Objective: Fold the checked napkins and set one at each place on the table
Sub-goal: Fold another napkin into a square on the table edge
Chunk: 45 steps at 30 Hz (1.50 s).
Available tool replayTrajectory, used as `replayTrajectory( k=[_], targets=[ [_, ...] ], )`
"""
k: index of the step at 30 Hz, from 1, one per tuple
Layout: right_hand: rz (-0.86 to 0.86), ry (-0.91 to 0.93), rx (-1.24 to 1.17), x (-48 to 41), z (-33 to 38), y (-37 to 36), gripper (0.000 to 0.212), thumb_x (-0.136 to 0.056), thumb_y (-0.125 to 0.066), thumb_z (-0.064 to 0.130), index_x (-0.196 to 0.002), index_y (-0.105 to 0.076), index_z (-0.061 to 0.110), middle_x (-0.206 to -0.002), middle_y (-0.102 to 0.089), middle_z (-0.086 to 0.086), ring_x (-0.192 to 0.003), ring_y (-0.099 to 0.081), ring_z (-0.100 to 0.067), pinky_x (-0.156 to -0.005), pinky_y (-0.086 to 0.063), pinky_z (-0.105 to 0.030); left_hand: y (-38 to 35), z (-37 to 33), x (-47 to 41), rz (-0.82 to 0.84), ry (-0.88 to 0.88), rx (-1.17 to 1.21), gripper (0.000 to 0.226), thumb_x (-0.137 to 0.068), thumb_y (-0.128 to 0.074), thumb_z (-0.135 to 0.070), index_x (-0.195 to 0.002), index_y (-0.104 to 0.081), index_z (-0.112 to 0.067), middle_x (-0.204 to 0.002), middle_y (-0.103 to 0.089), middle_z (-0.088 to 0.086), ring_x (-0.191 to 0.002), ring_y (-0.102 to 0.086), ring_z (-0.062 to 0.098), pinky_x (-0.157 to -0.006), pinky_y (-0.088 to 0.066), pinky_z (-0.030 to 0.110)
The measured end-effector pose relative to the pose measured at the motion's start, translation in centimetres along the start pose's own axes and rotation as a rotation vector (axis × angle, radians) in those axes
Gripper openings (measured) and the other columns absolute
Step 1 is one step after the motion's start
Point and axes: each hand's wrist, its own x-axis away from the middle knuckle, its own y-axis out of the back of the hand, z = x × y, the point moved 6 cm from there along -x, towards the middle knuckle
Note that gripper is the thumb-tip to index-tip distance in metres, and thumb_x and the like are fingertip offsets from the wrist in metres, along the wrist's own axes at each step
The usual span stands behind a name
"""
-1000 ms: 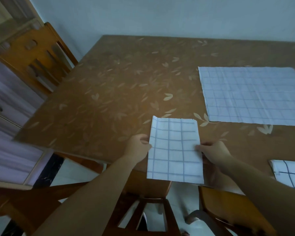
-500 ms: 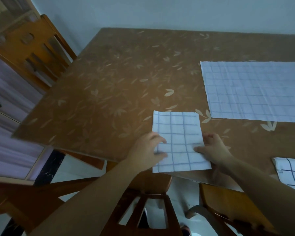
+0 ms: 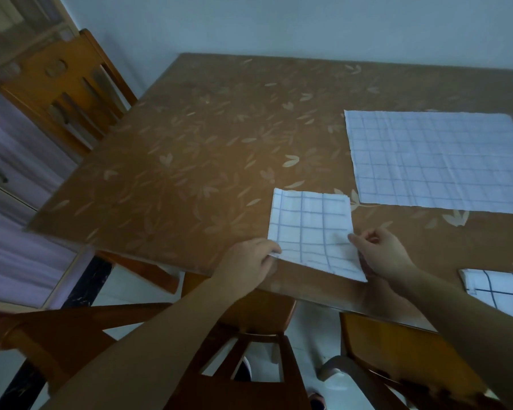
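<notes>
Looked down on a big brown table, with lots of bare top to the left. Saw a big open napkin lying flat on the right, not folded. Found the folded napkin right by the near edge. Pinched its left corner with the left hand and its right side with the right hand. Seemed to be setting it at this place. Next, likely needed a small push away from the edge.

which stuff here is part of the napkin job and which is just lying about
Part of the job: folded napkin, pinched by left hand and right hand; unfolded napkin; second folded napkin at the right edge; table.
Just there: wooden chair at the far left; near chair; cabinet.
</notes>
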Motion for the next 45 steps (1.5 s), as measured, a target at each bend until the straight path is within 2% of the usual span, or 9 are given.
replayTrajectory(
  k=[2, 6, 8, 12, 15, 30, 36, 39, 45],
  targets=[
    [-0.018, 0.147, 0.031, 0.7, 1.0, 1.2, 0.034, -0.088, -0.065, 0.039, -0.087, -0.059, 0.005, -0.083, -0.064, -0.01, -0.079, -0.061, -0.022, -0.067, -0.048, -0.031, 0.2, 0.2, -0.4, -0.015, 0.064, 0.088, 0.02, -0.096, -0.059, -0.024, -0.113, -0.069, -0.02, -0.106, -0.071, -0.006, -0.094, -0.063, 0.008, -0.074, -0.045, 0.01],
    [0.388, 0.205, 0.024, 2.6, 1.8, 1.1, 0.049, -0.078, -0.063, 0.065, -0.116, -0.064, 0.035, -0.117, -0.062, 0.01, -0.108, -0.058, -0.002, -0.091, -0.044, -0.023, 0.4, 1.0, -1.5, -0.015, 0.203, 0.313, 0.01, -0.092, -0.064, -0.022, -0.1, -0.071, -0.019, -0.091, -0.071, -0.003, -0.083, -0.065, 0.012, -0.072, -0.054, 0.028],
    [0.498, 0.225, 0.044, 3.2, 2.1, 0.7, 0.041, -0.084, -0.067, 0.049, -0.122, -0.061, 0.038, -0.12, -0.064, 0.016, -0.11, -0.059, 0.003, -0.085, -0.047, -0.013, 0.3, 1.8, -1.9, -0.02, 0.288, 0.461, 0.006, -0.09, -0.067, -0.019, -0.095, -0.071, -0.02, -0.089, -0.073, -0.003, -0.083, -0.068, 0.014, -0.075, -0.057, 0.035],
    [0.248, 0.277, 0.164, 1.7, 1.6, 0.7, 0.011, -0.089, -0.068, 0.024, -0.095, -0.074, 0.017, -0.093, -0.074, 0.007, -0.085, -0.069, -0.006, -0.064, -0.047, -0.01, -0.2, 2.7, -2.0, -0.048, 0.421, 0.638, 0.006, -0.091, -0.067, -0.021, -0.095, -0.072, -0.022, -0.094, -0.075, -0.006, -0.085, -0.071, 0.009, -0.078, -0.059, 0.035],
    [0.151, 0.201, 0.114, 0.7, 0.5, 0.6, 0.023, -0.089, -0.068, 0.025, -0.077, -0.072, 0.006, -0.08, -0.072, -0.002, -0.075, -0.067, -0.015, -0.062, -0.047, -0.019, -0.6, 2.9, -1.8, -0.077, 0.478, 0.692, 0.009, -0.094, -0.063, -0.03, -0.087, -0.068, -0.031, -0.088, -0.072, -0.017, -0.085, -0.069, 0.002, -0.076, -0.059, 0.029],
    [-0.002, 0.048, 0.14, -2.6, 0.9, -0.6, 0.015, -0.088, -0.067, 0.026, -0.073, -0.067, 0.023, -0.074, -0.068, -0.001, -0.063, -0.06, -0.016, -0.057, -0.049, -0.03, -1.6, 5.2, -4.6, 0.068, 0.487, 0.38, 0.011, -0.093, -0.064, -0.024, -0.103, -0.065, -0.02, -0.102, -0.068, -0.002, -0.089, -0.064, 0.014, -0.071, -0.057, 0.031],
    [-0.032, 0.094, 0.261, -3.4, 1.9, -1.0, 0.02, -0.09, -0.062, 0.028, -0.082, -0.073, 0.013, -0.078, -0.073, -0.004, -0.072, -0.067, -0.019, -0.073, -0.056, -0.037, -1.5, 6.0, -5.8, 0.07, 0.467, 0.297, 0.007, -0.096, -0.059, -0.029, -0.096, -0.061, -0.022, -0.097, -0.068, -0.002, -0.079, -0.066, 0.017, -0.068, -0.058, 0.035],
    [-0.048, 0.073, 0.27, -3.5, 1.8, -1.4, 0.022, -0.091, -0.061, 0.027, -0.088, -0.072, 0.008, -0.082, -0.072, -0.007, -0.076, -0.067, -0.021, -0.07, -0.058, -0.039, -1.7, 6.3, -5.9, 0.084, 0.487, 0.296, 0.009, -0.097, -0.055, -0.033, -0.098, -0.058, -0.025, -0.099, -0.069, -0.002, -0.078, -0.067, 0.018, -0.07, -0.059, 0.04],
    [-0.076, 0.051, 0.299, -3.2, 1.8, -1.6, 0.021, -0.092, -0.059, 0.028, -0.085, -0.065, 0.009, -0.081, -0.067, -0.006, -0.069, -0.064, -0.022, -0.056, -0.059, -0.037, -1.8, 6.1, -5.4, 0.122, 0.512, 0.383, 0.045, -0.088, -0.069, -0.03, -0.126, -0.046, -0.033, -0.096, -0.067, -0.005, -0.083, -0.066, 0.012, -0.069, -0.059, 0.031]
  ],
)
